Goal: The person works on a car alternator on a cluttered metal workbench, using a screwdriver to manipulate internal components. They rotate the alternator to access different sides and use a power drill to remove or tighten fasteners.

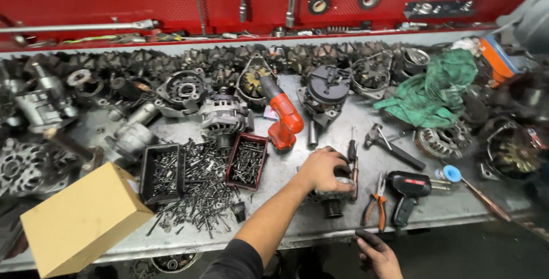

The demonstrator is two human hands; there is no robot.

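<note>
Near the bench's front edge, left hand (323,167) clamps over an alternator (334,193), steadying it; right hand (380,256) grips, seemingly, a dark tool handle (366,236).

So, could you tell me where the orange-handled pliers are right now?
In the head view, the orange-handled pliers lie on the metal bench right of centre, between the alternator under the left hand and the black heat gun.

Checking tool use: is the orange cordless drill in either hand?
No, the orange cordless drill lies on the bench, apart from the left hand on an alternator.
</note>
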